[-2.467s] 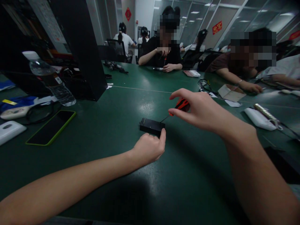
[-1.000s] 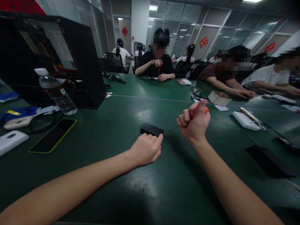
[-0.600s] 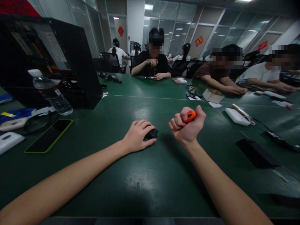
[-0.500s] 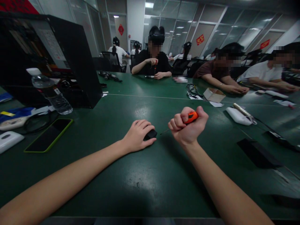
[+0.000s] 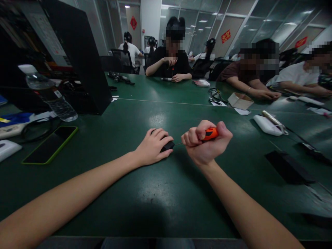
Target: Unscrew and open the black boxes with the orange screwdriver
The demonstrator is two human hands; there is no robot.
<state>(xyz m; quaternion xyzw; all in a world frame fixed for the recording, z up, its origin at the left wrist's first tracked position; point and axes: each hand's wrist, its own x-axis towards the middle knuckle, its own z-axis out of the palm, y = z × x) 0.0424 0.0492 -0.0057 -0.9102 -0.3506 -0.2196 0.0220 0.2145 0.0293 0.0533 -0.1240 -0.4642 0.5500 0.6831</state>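
Observation:
My left hand (image 5: pixel 154 147) is closed over a small black block-shaped object (image 5: pixel 168 146) on the table, holding it down with fingers on top and thumb along the near side. The fingers cover most of it, so its exact kind cannot be made out. In a fist, my right hand (image 5: pixel 206 141) grips a screwdriver (image 5: pixel 211 134) with an orange and black handle. Its thin shaft lies nearly level and points left. The tip reaches the right end of the black object; whether it touches or enters it is too small to tell.
On the green table (image 5: pixel 124 207), a black computer case (image 5: pixel 83 62), water bottle (image 5: pixel 52 95) and green-edged phone (image 5: pixel 50 145) stand or lie left. To the right are a small box (image 5: pixel 240 101), white device (image 5: pixel 268 125) and black flat piece (image 5: pixel 289 167). Several people sit across.
The screwdriver has moved left, bringing its tip from just short of the black object up to its right end. My left hand stays in place, and the view has tilted slightly down.

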